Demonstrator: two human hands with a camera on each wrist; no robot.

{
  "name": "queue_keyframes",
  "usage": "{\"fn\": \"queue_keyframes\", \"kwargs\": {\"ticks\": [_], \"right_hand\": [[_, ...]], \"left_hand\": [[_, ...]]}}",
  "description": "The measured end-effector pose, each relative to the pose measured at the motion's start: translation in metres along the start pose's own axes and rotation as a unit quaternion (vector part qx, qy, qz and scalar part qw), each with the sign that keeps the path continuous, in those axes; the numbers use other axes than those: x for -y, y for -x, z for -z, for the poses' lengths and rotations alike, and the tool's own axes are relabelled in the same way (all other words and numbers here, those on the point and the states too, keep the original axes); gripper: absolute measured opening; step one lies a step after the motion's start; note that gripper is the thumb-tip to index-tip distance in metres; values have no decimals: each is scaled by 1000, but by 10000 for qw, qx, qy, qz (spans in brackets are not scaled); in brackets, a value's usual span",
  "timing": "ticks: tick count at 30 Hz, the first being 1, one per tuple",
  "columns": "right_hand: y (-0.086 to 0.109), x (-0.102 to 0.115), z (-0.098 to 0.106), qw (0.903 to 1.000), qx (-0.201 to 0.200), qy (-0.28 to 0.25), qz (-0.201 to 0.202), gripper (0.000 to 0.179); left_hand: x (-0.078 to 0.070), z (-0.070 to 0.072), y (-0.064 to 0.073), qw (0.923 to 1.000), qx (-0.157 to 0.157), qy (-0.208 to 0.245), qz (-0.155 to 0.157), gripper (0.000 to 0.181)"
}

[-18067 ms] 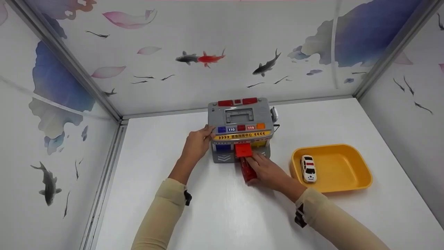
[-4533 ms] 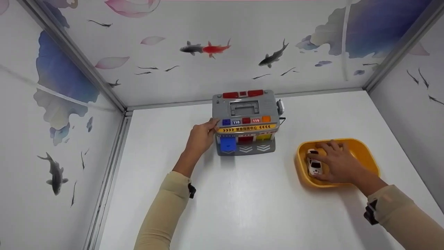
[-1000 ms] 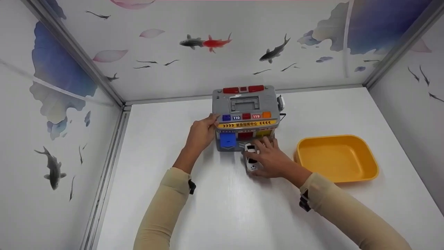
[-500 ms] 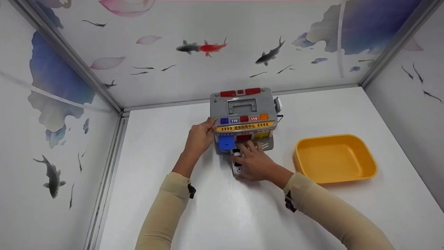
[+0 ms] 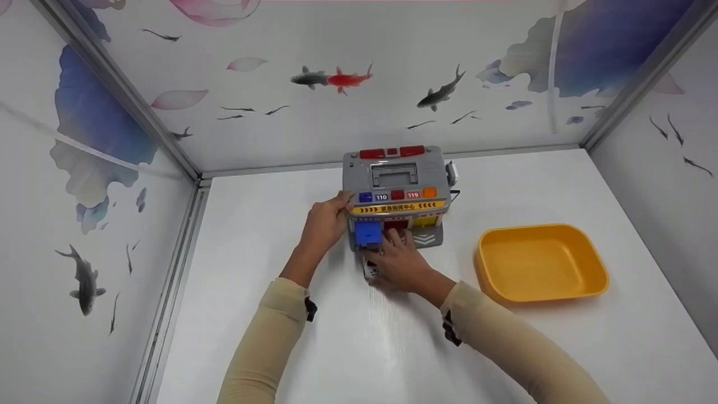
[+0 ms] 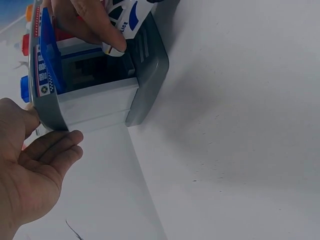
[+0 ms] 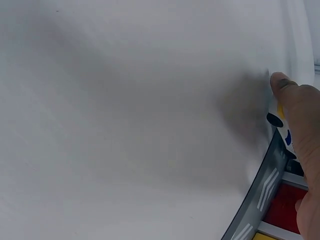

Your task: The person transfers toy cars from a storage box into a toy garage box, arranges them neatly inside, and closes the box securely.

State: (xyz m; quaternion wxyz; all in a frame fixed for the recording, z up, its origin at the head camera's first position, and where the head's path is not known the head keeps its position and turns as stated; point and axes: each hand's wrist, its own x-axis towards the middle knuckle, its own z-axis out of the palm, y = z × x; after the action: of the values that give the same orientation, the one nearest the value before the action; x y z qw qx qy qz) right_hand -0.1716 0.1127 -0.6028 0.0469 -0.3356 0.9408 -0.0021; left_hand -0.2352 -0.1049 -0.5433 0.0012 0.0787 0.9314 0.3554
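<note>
A grey toy emergency station [image 5: 395, 174] stands by the back wall, its blue door [image 5: 368, 232] swung outward. My left hand [image 5: 324, 227] grips the station's left roof edge between thumb and fingers, also seen as the left hand [image 6: 30, 165] in the left wrist view. My right hand [image 5: 405, 267] pinches a white toy police car [image 5: 370, 271], whose front is under the blue door. In the left wrist view the car [image 6: 131, 19] is at the mouth of the dark bay [image 6: 92, 70]. Fingers cover much of the car [image 7: 281, 121] in the right wrist view.
A yellow tray [image 5: 541, 294] with nothing in it sits to the right on the white table [image 5: 336, 348]. Red [image 5: 396, 224] and yellow doors [image 5: 424, 221] are shut beside the blue one. Printed white walls close off the back and sides.
Earlier, a red toy vehicle was at the raised red door; that door is now down and the blue one raised. My right hand took the police car from the tray leftward to the blue bay.
</note>
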Motion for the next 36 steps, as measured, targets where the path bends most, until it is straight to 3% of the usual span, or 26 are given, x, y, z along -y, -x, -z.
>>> {"fn": "queue_keyframes", "kwargs": {"ticks": [4, 12, 23, 29, 36], "right_hand": [[-1, 2, -5, 9999, -114, 10, 13, 78], [-6, 3, -7, 9994, -147, -32, -327, 88], [-5, 7, -11, 9966, -661, 428, -230, 62], [-5, 10, -10, 9952, -616, 608, -449, 58], [-9, 12, -8, 9969, -339, 198, -681, 60]], "left_hand": [[1, 0, 0, 10000, -22, -2, -40, 42], [0, -1, 1, 9999, -87, -57, -102, 41], [3, -2, 2, 9994, -172, -18, -305, 40], [3, -3, 2, 9996, -121, 30, -248, 40], [5, -3, 2, 9996, -143, 16, -243, 40]]}}
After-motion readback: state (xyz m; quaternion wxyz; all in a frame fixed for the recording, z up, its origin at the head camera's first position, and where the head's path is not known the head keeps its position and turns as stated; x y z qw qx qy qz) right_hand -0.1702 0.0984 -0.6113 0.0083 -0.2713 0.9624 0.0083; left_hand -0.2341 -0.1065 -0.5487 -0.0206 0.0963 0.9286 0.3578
